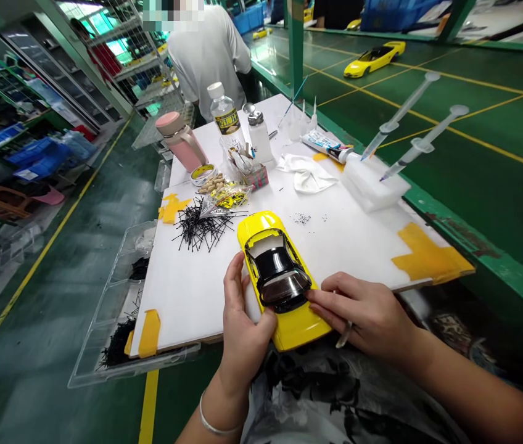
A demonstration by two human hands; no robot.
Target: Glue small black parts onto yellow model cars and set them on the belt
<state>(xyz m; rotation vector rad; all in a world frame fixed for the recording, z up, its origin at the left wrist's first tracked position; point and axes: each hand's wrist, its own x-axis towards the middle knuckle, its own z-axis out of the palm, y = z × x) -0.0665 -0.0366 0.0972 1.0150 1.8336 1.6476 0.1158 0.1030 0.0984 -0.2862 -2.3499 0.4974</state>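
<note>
A yellow model car (301, 330) with a black roof is tilted over the front edge of the white work board. My left hand (245, 317) is closed around its left side, with the thumb lying by the base of the windshield. My right hand (358, 308) has its fingertips pressed together at the right corner of the windshield (285, 287). From under that hand sticks the end of a thin, flat, light-coloured tool (343, 336); the rest of it is hidden by the fingers.
Black thin sprue pins (201, 228) lie heaped at left, beside a small plastic bag (229, 197). Tiny black bits (303, 218) are scattered ahead of the car. Two syringes (403, 114) stand in a white foam block (372, 185). A bottle (227, 117) and pink flask (182, 142) stand behind.
</note>
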